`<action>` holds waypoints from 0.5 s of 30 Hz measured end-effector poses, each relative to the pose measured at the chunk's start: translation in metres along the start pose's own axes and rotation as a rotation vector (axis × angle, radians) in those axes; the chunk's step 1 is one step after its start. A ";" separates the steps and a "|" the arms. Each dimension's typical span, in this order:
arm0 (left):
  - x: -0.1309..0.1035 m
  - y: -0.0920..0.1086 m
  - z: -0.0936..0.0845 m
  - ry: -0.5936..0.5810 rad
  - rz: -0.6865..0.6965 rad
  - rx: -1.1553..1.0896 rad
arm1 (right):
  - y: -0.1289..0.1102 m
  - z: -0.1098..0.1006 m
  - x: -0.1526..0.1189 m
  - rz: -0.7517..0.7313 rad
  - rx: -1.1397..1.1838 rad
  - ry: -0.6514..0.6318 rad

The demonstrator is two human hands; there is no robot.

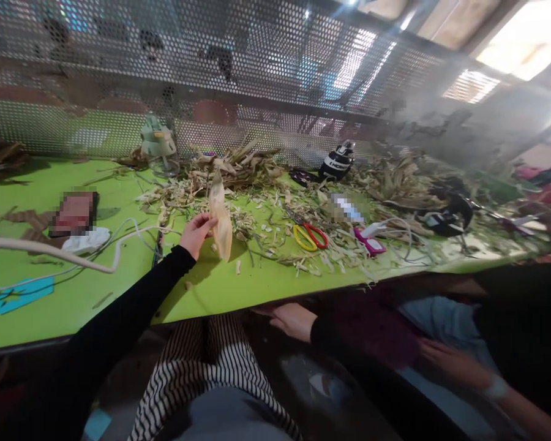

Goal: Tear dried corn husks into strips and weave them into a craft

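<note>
- Head view: the left hand [199, 234] is closed in a pinch, thumb and fingers gripping the near side of a pale husk [223, 231].
- The husk stands roughly upright over the counter [183, 300]; whether its lower tip touches cannot be told.
- The right hand [294, 321] is just below the front edge, its fingers pointing left; the fingertips are unclear, so I cannot tell whether it is open or holds anything.
- The front edge slants up toward the right; a strip of green surface shows between it and the husk.
- Behind, scraps [275, 211] and a husk pile [239, 166] reach back to a perforated screen [257, 92].
- To the right of the husk, scissors [305, 228] lie among scraps.
- To the left, a cable [73, 260] curves toward the left wrist, near a phone [73, 213].
- Far right, below the counter, is a co-worker's hand [459, 364].
</note>
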State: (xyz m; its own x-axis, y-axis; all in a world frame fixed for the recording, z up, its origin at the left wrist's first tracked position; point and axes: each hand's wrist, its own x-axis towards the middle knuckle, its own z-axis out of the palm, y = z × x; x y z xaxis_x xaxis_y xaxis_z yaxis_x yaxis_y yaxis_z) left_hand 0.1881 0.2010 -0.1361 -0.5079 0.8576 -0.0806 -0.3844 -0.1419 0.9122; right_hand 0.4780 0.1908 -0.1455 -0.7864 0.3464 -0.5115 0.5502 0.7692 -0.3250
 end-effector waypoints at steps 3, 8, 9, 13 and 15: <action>-0.002 0.000 0.001 -0.003 0.009 0.013 | -0.011 -0.034 -0.007 -0.251 0.133 -0.051; -0.009 -0.002 0.009 -0.082 0.018 0.042 | -0.034 -0.108 0.032 -0.107 0.282 0.678; -0.010 -0.002 0.010 -0.098 0.024 0.050 | -0.037 -0.117 0.051 -0.054 0.305 0.754; -0.012 0.000 0.011 -0.134 -0.007 0.027 | -0.035 -0.132 0.124 -0.085 0.599 0.963; -0.011 0.003 0.010 -0.139 -0.068 -0.028 | -0.030 -0.131 0.143 -0.114 0.713 1.003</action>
State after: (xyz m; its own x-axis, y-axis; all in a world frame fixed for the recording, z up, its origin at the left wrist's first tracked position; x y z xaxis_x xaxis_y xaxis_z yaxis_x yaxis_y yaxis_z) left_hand 0.2003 0.1960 -0.1290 -0.3697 0.9254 -0.0834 -0.4364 -0.0937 0.8949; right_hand 0.3119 0.2875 -0.1050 -0.5340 0.7972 0.2818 0.2475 0.4660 -0.8495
